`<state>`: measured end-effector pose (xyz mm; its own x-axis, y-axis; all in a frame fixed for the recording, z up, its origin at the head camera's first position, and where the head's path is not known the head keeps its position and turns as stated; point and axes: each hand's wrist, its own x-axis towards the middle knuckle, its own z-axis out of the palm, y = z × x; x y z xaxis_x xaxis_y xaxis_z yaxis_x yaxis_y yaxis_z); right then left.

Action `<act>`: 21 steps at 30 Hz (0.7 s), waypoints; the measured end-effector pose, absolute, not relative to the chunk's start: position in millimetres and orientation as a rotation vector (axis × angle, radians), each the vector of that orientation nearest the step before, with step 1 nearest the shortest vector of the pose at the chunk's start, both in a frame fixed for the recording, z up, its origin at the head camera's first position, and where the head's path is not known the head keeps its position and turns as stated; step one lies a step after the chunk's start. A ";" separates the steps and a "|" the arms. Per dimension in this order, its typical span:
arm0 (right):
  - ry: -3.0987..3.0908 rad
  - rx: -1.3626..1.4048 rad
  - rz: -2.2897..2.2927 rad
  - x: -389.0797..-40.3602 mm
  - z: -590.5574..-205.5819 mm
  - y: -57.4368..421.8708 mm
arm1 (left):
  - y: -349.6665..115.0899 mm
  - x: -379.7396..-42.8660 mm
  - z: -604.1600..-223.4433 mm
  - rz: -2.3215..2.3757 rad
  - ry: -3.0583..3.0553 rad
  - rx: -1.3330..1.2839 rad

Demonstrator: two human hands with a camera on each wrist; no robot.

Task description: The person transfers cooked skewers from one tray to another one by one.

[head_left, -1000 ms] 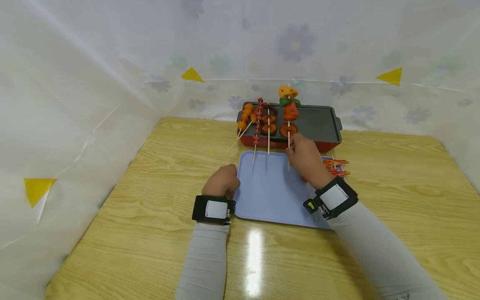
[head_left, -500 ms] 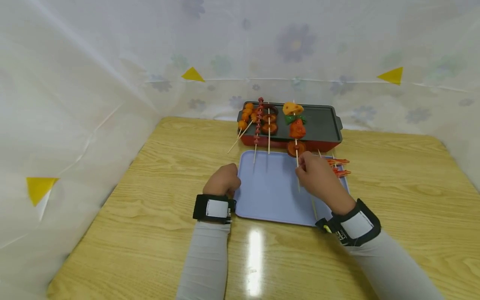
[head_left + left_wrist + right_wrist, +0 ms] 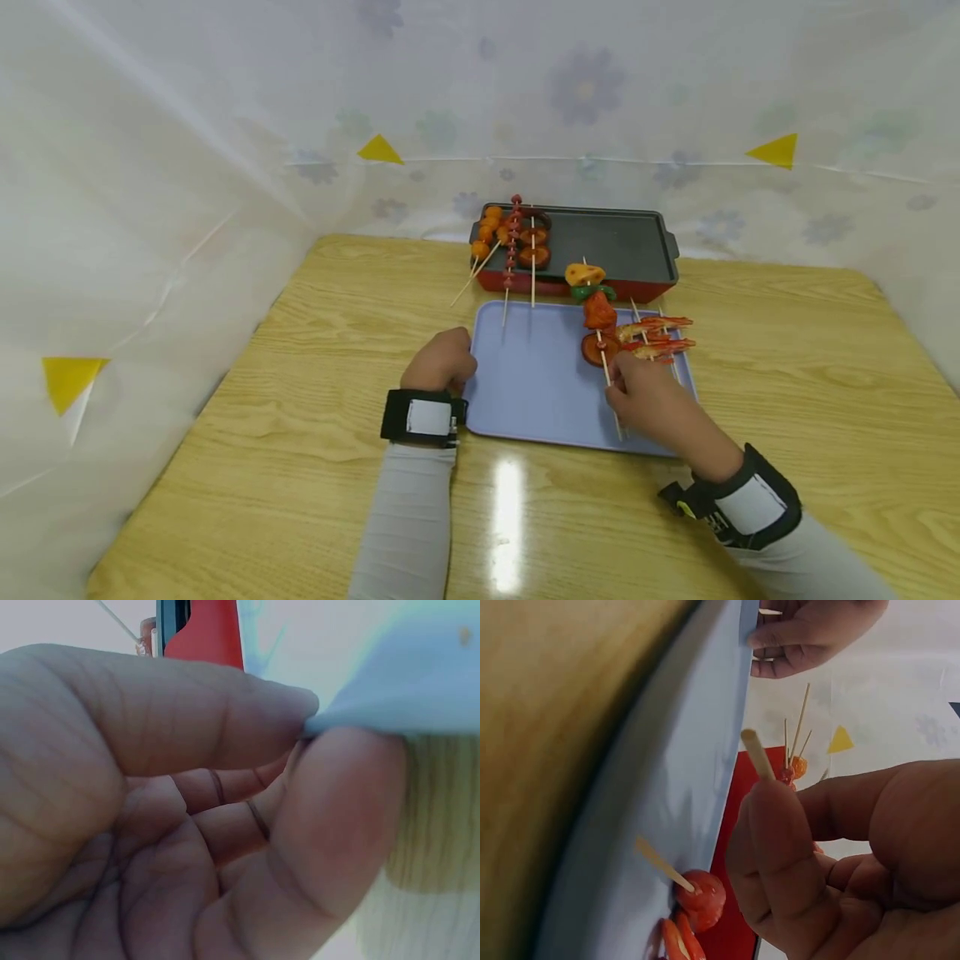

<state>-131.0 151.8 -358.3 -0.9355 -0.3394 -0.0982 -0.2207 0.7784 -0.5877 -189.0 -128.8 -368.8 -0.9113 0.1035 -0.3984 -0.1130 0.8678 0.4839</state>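
Observation:
My right hand [image 3: 660, 404] pinches the stick of a mixed skewer [image 3: 599, 312] over the right part of a pale blue tray [image 3: 525, 383]. Yellow, green and red-orange pieces and a brown round slice are threaded on it. In the right wrist view, thumb and fingers close round the stick [image 3: 756, 750], its bare end sticking out. My left hand [image 3: 438, 362] grips the tray's left rim; the left wrist view shows that rim [image 3: 360, 726] between thumb and finger. Shrimp skewers [image 3: 656, 343] lie at the tray's right side, partly behind the right hand.
Behind the tray stands a red grill with a dark plate [image 3: 618, 237]. On its left side lie orange ball skewers [image 3: 487, 229], a thin skewer of small red pieces [image 3: 513, 237] and a brown slice skewer [image 3: 534, 257], sticks jutting toward the tray. White patterned sheeting surrounds the table.
My right hand has brought the mixed skewer from above the grill toward me and slightly right, over the tray. The left hand keeps its grip on the tray rim.

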 end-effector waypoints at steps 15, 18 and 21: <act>2.706 -0.427 -0.847 -125.4 -377.4 133.6 | -129.0 -188.7 -370.2 0.743 2.591 -0.053; 2.717 -0.380 -0.830 -127.9 -377.8 134.4 | -128.8 -189.8 -370.2 0.748 2.583 -0.054; 2.698 -0.329 -0.842 -129.4 -377.3 135.5 | -128.6 -190.8 -370.3 0.756 2.574 -0.055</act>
<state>-129.4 135.5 -377.3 -0.9301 -0.3012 -0.2102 -0.1282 0.8026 -0.5826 -190.8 -128.6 -370.3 -0.8962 0.0872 -0.4350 -0.1619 0.8485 0.5038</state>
